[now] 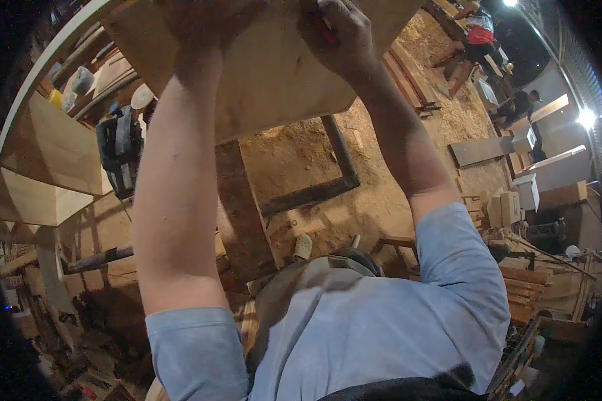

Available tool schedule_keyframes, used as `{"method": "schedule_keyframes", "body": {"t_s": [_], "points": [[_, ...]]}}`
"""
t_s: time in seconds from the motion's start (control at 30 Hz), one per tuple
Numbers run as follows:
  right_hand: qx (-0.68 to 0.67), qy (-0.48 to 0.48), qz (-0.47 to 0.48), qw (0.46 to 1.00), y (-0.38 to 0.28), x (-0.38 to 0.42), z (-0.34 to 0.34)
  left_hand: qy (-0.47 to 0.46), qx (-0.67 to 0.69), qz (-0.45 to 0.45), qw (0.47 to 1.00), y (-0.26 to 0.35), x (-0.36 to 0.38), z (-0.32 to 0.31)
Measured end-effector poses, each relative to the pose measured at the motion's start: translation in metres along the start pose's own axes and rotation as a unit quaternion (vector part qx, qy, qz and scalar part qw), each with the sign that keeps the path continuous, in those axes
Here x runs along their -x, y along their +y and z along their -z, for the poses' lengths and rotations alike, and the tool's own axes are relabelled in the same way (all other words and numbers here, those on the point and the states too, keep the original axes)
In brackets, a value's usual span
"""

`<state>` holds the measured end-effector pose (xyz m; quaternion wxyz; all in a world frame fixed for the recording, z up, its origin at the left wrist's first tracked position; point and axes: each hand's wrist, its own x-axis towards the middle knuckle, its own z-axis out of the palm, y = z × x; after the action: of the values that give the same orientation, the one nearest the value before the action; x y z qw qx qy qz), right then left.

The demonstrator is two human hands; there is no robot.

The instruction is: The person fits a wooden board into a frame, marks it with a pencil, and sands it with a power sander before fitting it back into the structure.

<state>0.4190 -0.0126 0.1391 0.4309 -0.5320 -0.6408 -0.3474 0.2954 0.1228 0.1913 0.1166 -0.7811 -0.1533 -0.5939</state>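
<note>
A broad pale plywood panel [274, 87] fills the upper middle of the view, in front of my chest. My left hand [211, 17] lies over its upper left part, in deep shadow and cut by the top edge, so its fingers cannot be made out. To the right, my right hand [344, 40] is closed over the panel. A small red object [328, 32] shows between its curled fingers; its kind is too hidden to tell.
A dark power tool [119, 150] sits left of my left forearm, by a curved plywood piece [53, 147]. Below are a dark wooden frame [314, 194], a brown plank [241, 200] and sawdust. Two other people [480, 33] are at the upper right, near boards [481, 152].
</note>
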Motion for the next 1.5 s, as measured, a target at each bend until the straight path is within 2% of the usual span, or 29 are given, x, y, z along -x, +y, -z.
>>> {"method": "schedule_keyframes", "body": {"t_s": [0.03, 0.1, 0.23, 0.3, 0.5, 0.63, 0.83, 0.9, 0.93, 1.0, 1.13, 1.2, 1.33, 1.4, 1.43, 1.47, 1.5], "points": [[0.001, 0.0, 0.0, 1.0, -0.001, -0.002, 0.001, 0.0, 0.001, 0.0, 1.0, 0.0, 0.0, 0.0], [0.002, 0.004, 0.066, 0.998, -0.005, -0.007, 0.005, 0.003, -0.017, 0.006, 1.0, 0.003, 0.0, 0.001], [0.004, 0.001, 0.055, 0.998, -0.005, -0.005, 0.005, 0.012, -0.014, 0.004, 1.0, 0.002, -0.001, 0.0], [-0.111, 0.035, -0.099, 0.988, -0.003, 0.003, -0.004, -0.002, -0.014, 0.008, 1.0, 0.0, -0.001, 0.0], [-0.074, 0.046, -0.059, 0.994, 0.003, 0.003, -0.006, -0.017, -0.036, -0.001, 0.999, -0.002, -0.001, 0.003], [-0.095, 0.042, -0.085, 0.991, 0.0, 0.005, -0.01, -0.002, -0.02, 0.004, 1.0, 0.001, -0.001, 0.002], [-0.013, 0.019, -0.061, 0.998, 0.011, 0.015, -0.011, 0.014, -0.041, 0.006, 0.999, 0.002, -0.001, -0.002], [-0.009, 0.049, 0.002, 0.999, 0.015, 0.011, -0.012, 0.001, -0.033, 0.004, 0.999, -0.001, -0.002, -0.003], [-0.009, 0.049, 0.003, 0.999, 0.014, 0.013, -0.009, 0.002, -0.033, 0.004, 0.999, -0.002, -0.001, -0.004], [-0.069, -0.007, -0.117, 0.991, 0.012, 0.018, -0.002, 0.043, -0.004, -0.019, 0.999, -0.004, -0.001, -0.003], [-0.102, 0.049, -0.094, 0.989, 0.009, 0.013, -0.007, 0.051, -0.032, -0.026, 0.998, -0.002, -0.001, -0.003], [0.003, 0.044, -0.099, 0.994, 0.005, 0.012, -0.004, 0.016, -0.036, -0.002, 0.999, 0.001, -0.001, -0.001], [-0.073, 0.103, -0.066, 0.99, 0.031, 0.018, -0.015, 0.008, -0.042, 0.001, 0.999, -0.001, -0.003, -0.003], [0.077, 0.049, -0.009, 0.996, 0.015, 0.011, -0.001, 0.026, -0.031, -0.015, 0.999, 0.0, -0.003, -0.003], [0.08, 0.05, -0.01, 0.996, 0.01, 0.012, -0.001, 0.027, -0.029, -0.016, 0.999, -0.001, -0.003, -0.005], [-0.182, 0.086, -0.281, 0.938, 0.004, 0.013, -0.006, 0.039, -0.033, -0.03, 0.998, -0.004, -0.004, -0.006], [-0.418, 0.108, -0.51, 0.744, 0.002, 0.014, -0.009, 0.052, -0.039, -0.043, 0.997, -0.007, -0.003, -0.008]]}}
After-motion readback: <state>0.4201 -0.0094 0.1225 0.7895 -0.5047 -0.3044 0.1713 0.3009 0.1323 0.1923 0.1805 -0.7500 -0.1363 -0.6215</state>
